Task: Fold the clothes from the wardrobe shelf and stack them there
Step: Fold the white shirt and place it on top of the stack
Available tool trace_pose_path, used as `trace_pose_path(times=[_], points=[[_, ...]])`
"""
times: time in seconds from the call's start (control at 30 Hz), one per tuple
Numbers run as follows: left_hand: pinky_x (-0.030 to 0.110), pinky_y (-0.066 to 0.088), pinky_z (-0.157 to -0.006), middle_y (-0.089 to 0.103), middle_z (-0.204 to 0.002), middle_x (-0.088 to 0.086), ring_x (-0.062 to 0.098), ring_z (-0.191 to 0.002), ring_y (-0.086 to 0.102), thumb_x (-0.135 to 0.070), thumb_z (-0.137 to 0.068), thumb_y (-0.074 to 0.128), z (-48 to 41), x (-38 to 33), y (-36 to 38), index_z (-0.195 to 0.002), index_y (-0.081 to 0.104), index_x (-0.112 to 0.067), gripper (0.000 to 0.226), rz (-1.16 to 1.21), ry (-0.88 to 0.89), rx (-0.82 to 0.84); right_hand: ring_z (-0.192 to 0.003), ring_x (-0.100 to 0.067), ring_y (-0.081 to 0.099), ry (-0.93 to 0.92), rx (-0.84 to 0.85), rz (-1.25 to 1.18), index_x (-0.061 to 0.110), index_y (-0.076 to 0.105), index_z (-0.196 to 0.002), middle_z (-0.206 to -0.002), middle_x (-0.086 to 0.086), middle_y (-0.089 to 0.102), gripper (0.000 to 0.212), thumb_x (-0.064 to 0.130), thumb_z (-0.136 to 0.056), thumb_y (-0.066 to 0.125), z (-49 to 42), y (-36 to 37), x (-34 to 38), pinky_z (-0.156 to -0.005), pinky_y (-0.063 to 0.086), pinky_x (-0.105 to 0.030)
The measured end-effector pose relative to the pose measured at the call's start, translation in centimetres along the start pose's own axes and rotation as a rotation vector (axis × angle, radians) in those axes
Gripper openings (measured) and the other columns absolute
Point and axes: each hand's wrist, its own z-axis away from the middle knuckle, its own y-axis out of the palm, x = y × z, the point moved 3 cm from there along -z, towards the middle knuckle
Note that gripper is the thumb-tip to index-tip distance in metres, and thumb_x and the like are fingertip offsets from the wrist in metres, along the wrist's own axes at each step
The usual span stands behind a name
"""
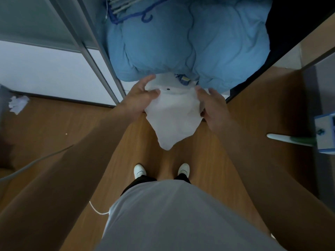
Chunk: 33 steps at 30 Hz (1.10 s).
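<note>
A white garment (172, 113) with a small dark button hangs over the wardrobe shelf's front edge, one pointed corner drooping toward the floor. My left hand (143, 95) holds its left side, thumb pressed on the cloth near the button. My right hand (212, 104) grips its right edge with curled fingers. Just behind the garment a bulky blue quilt (181, 42) fills the shelf. A small blue and yellow label (184, 80) peeks out between quilt and garment.
Blue hangers (130, 13) lie at the back left on the quilt. A sliding door frame (94, 51) runs along the left, a wooden panel (272, 98) along the right. Crumpled paper (18, 104) and a cable (36, 162) lie on the wooden floor; a blue and white mop (324, 134) is at the right.
</note>
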Motion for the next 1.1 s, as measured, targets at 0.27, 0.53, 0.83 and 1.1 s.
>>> trace_pose_path(times=[0.27, 0.53, 0.83, 1.1], points=[[0.045, 0.049, -0.105, 0.062, -0.134, 0.001, 0.024, -0.123, 0.059, -0.043, -0.08, 0.078, 1.1, -2.0, 0.7, -0.133, 0.061, -0.029, 0.057, -0.05, -0.117, 0.199, -0.114, -0.018, 0.056, -0.374, 0.291, 1.007, 0.017, 0.052, -0.138, -0.129, -0.001, 0.057, 0.058, 0.025, -0.085, 0.075, 1.3, 2.1, 0.2, -0.091, 0.048, -0.031], [0.02, 0.031, -0.101, 0.041, -0.152, 0.001, 0.019, -0.134, 0.042, -0.024, -0.085, 0.078, 0.1, -1.2, 0.0, -0.154, 0.029, -0.021, 0.085, -0.977, 0.141, 0.255, -0.069, -0.011, 0.051, -0.45, 0.207, 1.35, 0.023, 0.051, -0.063, -0.065, 0.008, 0.047, 0.04, 0.049, -0.088, 0.068, 0.1, 2.2, 1.4, -0.056, 0.03, -0.028], [0.023, 0.043, -0.103, 0.045, -0.141, -0.006, 0.01, -0.126, 0.045, -0.032, -0.082, 0.079, 0.8, 1.2, -1.9, -0.137, 0.052, -0.027, 0.062, -0.529, 0.255, 0.293, -0.08, -0.002, 0.065, -0.344, 0.491, 0.931, 0.031, 0.078, -0.089, -0.087, 0.006, 0.075, 0.008, 0.035, -0.082, 0.079, 0.5, 1.8, 3.1, -0.067, 0.047, -0.014], [0.038, 0.059, -0.084, 0.077, -0.106, 0.002, 0.024, -0.097, 0.074, -0.053, -0.089, 0.066, 1.5, 1.7, -0.2, -0.117, 0.068, -0.017, 0.046, 0.045, -0.009, 0.042, -0.104, -0.016, 0.071, 0.124, 0.413, -0.106, 0.021, 0.077, -0.108, -0.112, 0.0, 0.075, 0.034, 0.048, -0.089, 0.068, 0.8, 0.9, 2.8, -0.079, 0.059, -0.028]])
